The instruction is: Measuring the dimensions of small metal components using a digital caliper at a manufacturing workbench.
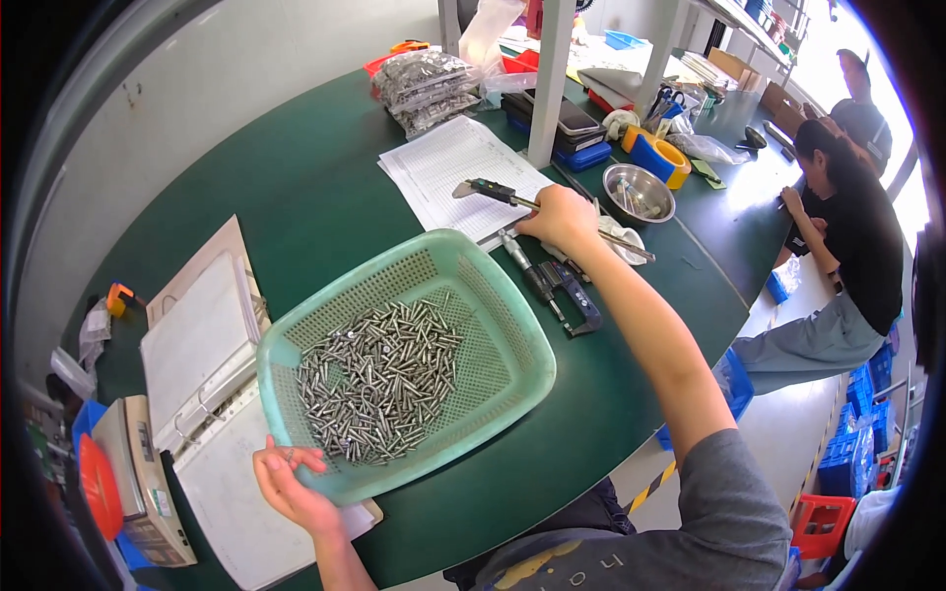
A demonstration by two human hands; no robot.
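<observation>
Caliper (493, 191) in right hand (562, 219), left hand (294, 488) at green basket (498, 340)

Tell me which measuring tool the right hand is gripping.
The caliper, the long straight tool in the right hand. The micrometer, with its dark curved frame, lies on the green table beside the basket, no hand on it.

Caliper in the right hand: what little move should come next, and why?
Perhaps the right hand should bring the caliper toward the left hand, because the caliper's measuring end is out over the papers, while the metal pins lie in the green basket beside the left hand.
</observation>
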